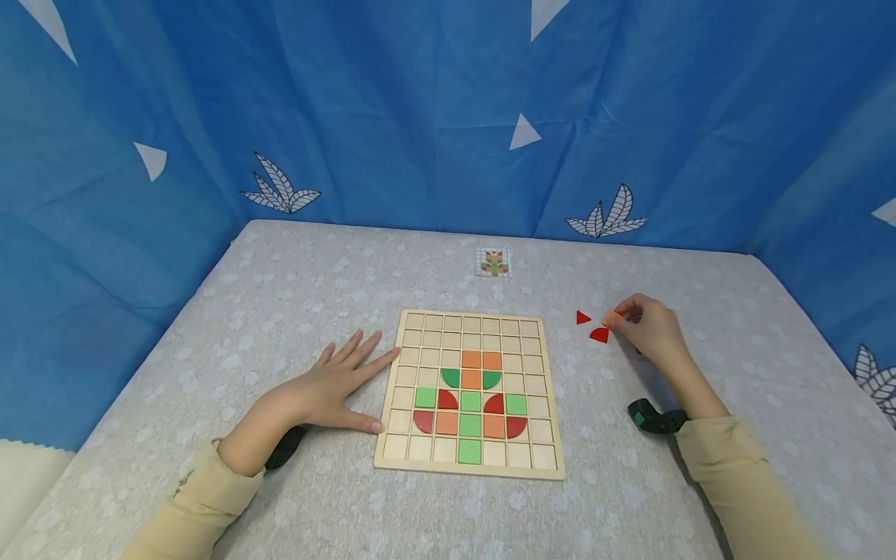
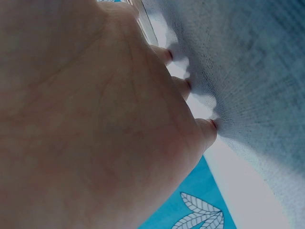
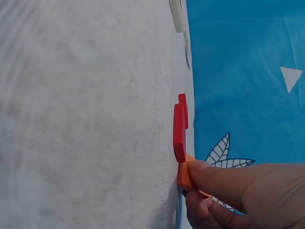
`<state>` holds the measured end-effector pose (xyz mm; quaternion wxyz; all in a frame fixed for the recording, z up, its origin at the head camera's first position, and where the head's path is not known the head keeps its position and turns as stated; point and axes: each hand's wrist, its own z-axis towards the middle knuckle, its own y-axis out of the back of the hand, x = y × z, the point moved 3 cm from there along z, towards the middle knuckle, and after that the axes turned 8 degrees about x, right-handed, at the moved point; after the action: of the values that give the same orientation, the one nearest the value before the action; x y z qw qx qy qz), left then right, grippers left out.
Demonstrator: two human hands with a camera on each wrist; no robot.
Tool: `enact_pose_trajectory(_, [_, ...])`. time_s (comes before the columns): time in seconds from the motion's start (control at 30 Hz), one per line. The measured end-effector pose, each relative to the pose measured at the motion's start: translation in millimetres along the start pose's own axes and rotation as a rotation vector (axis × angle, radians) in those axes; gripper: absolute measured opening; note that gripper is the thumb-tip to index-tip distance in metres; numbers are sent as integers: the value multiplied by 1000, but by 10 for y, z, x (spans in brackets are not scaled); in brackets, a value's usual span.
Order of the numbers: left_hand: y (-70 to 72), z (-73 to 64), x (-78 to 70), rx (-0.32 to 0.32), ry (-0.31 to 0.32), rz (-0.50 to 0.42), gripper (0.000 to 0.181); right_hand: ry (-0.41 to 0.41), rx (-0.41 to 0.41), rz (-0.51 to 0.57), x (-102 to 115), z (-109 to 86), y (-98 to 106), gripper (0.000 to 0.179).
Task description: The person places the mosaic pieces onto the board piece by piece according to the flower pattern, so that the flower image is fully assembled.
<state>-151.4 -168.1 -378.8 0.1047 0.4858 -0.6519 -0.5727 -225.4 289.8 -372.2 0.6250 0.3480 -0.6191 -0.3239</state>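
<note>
My right hand (image 1: 647,330) pinches an orange tile (image 3: 185,175) between thumb and fingers, right of the wooden grid board (image 1: 476,473). Close to those fingertips lie a red quarter-circle tile (image 1: 600,335) and a small red triangle tile (image 1: 583,317). Spread out flat, my left hand (image 1: 329,389) rests on the cloth, its thumb and index fingertip touching the board's left edge. Orange, light green, dark green and red tiles form a pattern in the board's cells, including an orange square (image 1: 492,361) and a green square (image 1: 470,451). The left wrist view shows mostly the palm.
Behind the board lies a small card (image 1: 493,263) printed with a coloured grid pattern. A pale patterned cloth (image 1: 315,498) covers the table. Blue curtains (image 1: 434,117) with white shapes and leaf drawings hang behind and at the sides.
</note>
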Motion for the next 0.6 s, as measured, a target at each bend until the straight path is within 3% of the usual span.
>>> enact_pose_trajectory(0.23, [-7,4,-5,3,-1,-1,102,44,-72,7,49,52,27,10])
enact_pose_trajectory(0.4, [-6,6,-11,5,2,4,103,86,-144,-23,-199,268,-103,3])
enact_pose_trajectory(0.6, [-8,6,1,3,6,7,103,148,-144,108,-295,496,-298,6])
